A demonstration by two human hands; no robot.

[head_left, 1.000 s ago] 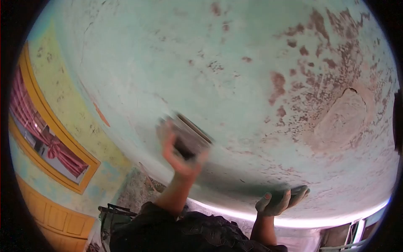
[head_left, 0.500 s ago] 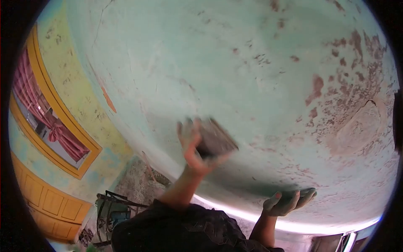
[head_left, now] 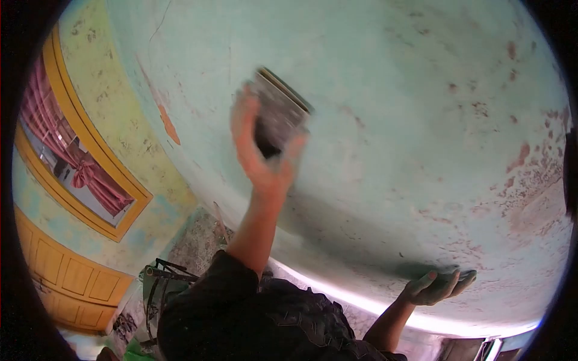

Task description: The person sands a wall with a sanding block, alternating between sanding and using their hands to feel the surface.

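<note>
My left hand (head_left: 265, 144) is wrapped round a dusty grey-brown sanding block (head_left: 280, 102), fingers on one side and thumb on the other. The block is flat and rectangular, with a pale layered edge, and lies against the pale green wall (head_left: 373, 138). Motion blurs both hand and block a little. Lower right, my right hand (head_left: 439, 287) is close to the wall with its fingers stretched out and dust on them. Nothing shows in it, and whether its palm touches the wall is hard to see.
Brown worn patches (head_left: 530, 174) mark the wall's right side. To the left are a yellow-framed window (head_left: 102, 174) with a pink curtain (head_left: 90, 174) and a yellow wooden door (head_left: 66, 271). A dark metal frame (head_left: 156, 277) stands near my left side.
My left hand has moved up the wall with the sanding block. The right hand keeps its open pose near the wall; the whole view has shifted slightly.
</note>
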